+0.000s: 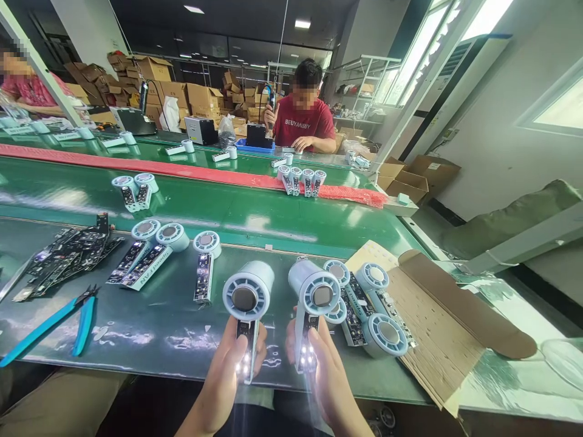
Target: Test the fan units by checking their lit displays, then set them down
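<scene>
1. Two small fan units are held up, one in each hand. The left hand is closed around the stem of the left fan unit. The right hand is closed around the stem of the right fan unit.
2. Small white lights are lit on both stems, right by the fingers. So both units seem to be switched on and looked at just now.
3. Just to the right of the fingers, more fan units are piled on a sheet of brown cardboard. To the left of the fingers, three fan units are laid flat in a row. It cannot be told which pile is done and which is left.
4. Far to the left of the fingers, blue cutters and dark circuit boards are laid down.
5. All of it is carried by a shiny green worktop. Beyond the fingers, a green belt with a red strip is seen, with more fans on it.
6. At the far side, a person in a red shirt is seated. Brown boxes are stacked behind, and bright windows are on the right.
</scene>
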The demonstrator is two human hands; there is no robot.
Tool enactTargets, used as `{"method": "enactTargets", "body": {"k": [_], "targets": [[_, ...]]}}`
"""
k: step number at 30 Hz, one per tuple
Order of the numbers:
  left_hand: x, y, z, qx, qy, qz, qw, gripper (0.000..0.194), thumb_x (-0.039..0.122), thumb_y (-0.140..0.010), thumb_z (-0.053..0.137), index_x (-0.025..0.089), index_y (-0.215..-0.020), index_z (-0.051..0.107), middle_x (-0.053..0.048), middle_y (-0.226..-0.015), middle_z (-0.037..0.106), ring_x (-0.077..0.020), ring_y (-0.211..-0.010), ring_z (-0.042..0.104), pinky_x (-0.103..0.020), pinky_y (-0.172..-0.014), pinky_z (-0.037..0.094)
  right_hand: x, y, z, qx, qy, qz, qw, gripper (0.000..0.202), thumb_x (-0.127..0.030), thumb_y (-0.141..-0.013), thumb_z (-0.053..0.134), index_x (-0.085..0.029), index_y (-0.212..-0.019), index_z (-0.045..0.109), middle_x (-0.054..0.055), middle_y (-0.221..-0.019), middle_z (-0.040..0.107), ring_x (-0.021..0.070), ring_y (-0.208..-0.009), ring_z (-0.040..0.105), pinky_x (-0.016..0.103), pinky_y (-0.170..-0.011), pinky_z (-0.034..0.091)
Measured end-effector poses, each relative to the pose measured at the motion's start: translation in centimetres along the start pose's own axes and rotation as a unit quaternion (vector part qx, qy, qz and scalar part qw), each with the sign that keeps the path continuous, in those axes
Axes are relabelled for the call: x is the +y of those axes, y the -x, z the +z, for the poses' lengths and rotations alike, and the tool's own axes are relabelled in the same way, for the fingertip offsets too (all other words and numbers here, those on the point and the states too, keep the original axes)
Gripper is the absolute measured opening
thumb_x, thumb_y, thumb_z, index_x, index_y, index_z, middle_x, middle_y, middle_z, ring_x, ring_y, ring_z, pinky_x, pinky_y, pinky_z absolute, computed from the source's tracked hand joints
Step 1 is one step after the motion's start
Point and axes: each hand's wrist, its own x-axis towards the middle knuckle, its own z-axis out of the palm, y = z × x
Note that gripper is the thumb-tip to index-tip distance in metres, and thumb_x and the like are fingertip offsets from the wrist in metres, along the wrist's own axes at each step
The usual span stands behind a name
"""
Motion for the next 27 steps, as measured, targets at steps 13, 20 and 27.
{"method": "enactTargets", "body": {"k": [13,20,27], "targets": [[1.0,-1.2,0.6,0.065,-0.16,-0.076,0.982,0.037,0.053,-0.089,0.035,0.021,-0.075,0.044,0.002,-0.067,0.045,-0.011,-0.058,0.041,-0.024,-0.057,0.036,0.2,-1.2,1.5,0.014,0.13,0.027,0.991,0.053,-0.022,-0.074,0.06,-0.021,-0.122,0.038,0.002,-0.096,0.058,0.0188,-0.089,0.056,0.031,-0.081,0.045],[2.6,-2.6,-0.5,0.097,-0.353,-0.108,0.924,0.038,0.058,-0.086,0.035,0.023,-0.075,0.045,0.003,-0.062,0.048,-0.0166,-0.06,0.046,-0.028,-0.06,0.033,0.0,-2.1,0.5,-0.019,0.308,-0.011,0.951,0.052,-0.028,-0.083,0.045,-0.017,-0.131,0.028,0.012,-0.128,0.044,0.0239,-0.119,0.044,0.043,-0.103,0.033],[3.7,-3.1,-2.4,0.116,-0.569,-0.069,0.811,0.036,0.053,-0.086,0.041,0.024,-0.066,0.047,0.002,-0.05,0.051,-0.02,-0.054,0.045,-0.03,-0.056,0.024,0.8,-2.2,0.7,0.013,0.456,-0.12,0.882,0.031,-0.03,-0.092,0.037,-0.023,-0.123,0.035,0.01,-0.12,0.05,0.0252,-0.113,0.047,0.047,-0.095,0.039]]}}
